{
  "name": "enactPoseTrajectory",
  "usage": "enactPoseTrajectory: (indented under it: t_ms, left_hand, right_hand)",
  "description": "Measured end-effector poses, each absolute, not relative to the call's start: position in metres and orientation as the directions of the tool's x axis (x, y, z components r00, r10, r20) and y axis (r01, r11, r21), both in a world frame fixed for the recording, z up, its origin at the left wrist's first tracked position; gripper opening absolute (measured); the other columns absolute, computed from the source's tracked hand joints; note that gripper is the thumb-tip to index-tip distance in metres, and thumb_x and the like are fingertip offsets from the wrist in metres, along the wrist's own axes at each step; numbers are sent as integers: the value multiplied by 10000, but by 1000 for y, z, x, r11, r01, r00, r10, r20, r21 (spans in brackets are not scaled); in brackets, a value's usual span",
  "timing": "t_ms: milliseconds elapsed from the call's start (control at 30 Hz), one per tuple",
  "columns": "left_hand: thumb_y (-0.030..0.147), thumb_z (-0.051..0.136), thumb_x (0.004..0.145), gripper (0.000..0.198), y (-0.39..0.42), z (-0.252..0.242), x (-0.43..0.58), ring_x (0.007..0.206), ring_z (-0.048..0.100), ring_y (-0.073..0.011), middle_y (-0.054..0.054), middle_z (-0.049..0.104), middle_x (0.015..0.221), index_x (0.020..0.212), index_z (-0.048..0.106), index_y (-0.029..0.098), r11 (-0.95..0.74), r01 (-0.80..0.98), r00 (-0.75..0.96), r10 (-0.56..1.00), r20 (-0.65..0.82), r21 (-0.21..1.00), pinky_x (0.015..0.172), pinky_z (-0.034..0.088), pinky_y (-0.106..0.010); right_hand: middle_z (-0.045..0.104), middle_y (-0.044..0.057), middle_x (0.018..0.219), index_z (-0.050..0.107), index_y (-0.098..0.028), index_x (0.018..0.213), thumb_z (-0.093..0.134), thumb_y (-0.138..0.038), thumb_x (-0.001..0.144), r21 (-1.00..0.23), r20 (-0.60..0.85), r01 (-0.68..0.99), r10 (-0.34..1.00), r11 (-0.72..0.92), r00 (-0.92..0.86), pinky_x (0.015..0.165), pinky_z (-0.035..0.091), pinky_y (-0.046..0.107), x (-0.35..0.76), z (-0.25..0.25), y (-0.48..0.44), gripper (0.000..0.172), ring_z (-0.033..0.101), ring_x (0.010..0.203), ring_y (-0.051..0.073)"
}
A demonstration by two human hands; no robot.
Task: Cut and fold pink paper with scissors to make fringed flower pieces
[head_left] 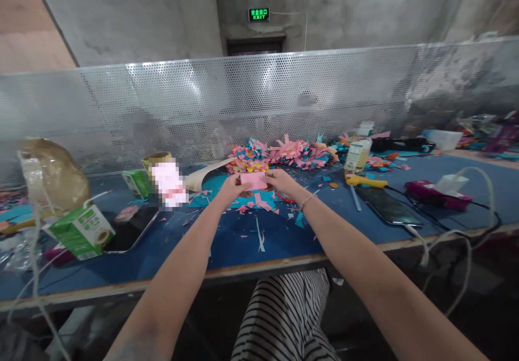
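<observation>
A small pink paper rectangle (253,180) is held above the blue table (227,245) between both hands. My left hand (234,186) pinches its left edge, fingers closed on it. My right hand (278,180) grips the right edge, a thin bracelet on the wrist. Under the hands lie pink and blue paper scraps (259,207). Behind them sits a heap of pink, blue and yellow fringed paper flowers (279,154).
At the left stand a green carton (81,232), a smaller green carton (137,182), a tape roll (156,161) and a dark tablet (130,230). At the right lie a phone (388,205), a yellow glue gun (365,180), a bottle (358,154) and white cables (458,242). A perforated metal screen (243,101) backs the table.
</observation>
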State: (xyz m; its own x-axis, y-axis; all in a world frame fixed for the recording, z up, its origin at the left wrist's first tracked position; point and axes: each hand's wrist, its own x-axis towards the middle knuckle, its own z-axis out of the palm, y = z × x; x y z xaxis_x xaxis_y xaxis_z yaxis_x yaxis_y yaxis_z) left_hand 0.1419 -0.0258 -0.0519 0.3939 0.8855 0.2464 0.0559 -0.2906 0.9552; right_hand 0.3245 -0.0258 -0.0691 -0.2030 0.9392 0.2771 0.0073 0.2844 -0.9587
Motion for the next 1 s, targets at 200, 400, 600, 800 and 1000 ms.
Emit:
enactPoseTrajectory:
  t_ms: [200,400,600,800,1000]
  left_hand:
    - [247,711,575,402,-23,-55,142,506,600,-131,-11,618,616,892,506,108,-285,42,368,895,250,958,521,490,-246]
    - [230,718,568,388,-23,-55,141,521,609,-134,-7,631,625,886,530,110,-280,93,397,891,222,955,553,505,-262]
    - [250,718,573,400,-23,-57,141,515,599,-119,-7,630,638,906,546,110,-326,108,448,859,247,939,551,504,-253]
    - [234,708,583,371,-24,-56,141,500,591,-112,5,611,609,897,554,111,-327,90,472,846,248,941,519,489,-234]
    - [186,700,582,355,-25,-55,142,496,595,-118,-8,624,615,886,540,98,-289,60,373,894,247,956,521,481,-233]
  right_hand:
    - [519,-34,588,508,-159,635,646,-403,605,-912,369,105,903,398,-220,550,469,229,324,-69,-25,282,504,537,84]
    - [455,-43,555,525,-160,675,581,-408,663,-804,503,244,838,543,-210,486,371,207,325,-69,-26,255,427,514,79]
    - [399,-56,514,448,-161,581,617,-438,620,-871,463,70,860,487,-214,479,358,202,321,-68,-31,328,381,487,62]
    - [466,-54,532,502,-148,629,676,-406,570,-931,363,-60,903,359,-228,528,442,229,323,-70,-30,317,449,494,66]
    - [569,-30,615,562,-157,723,707,-331,547,-948,305,-4,902,319,-306,522,475,217,326,-72,-26,287,544,548,91]
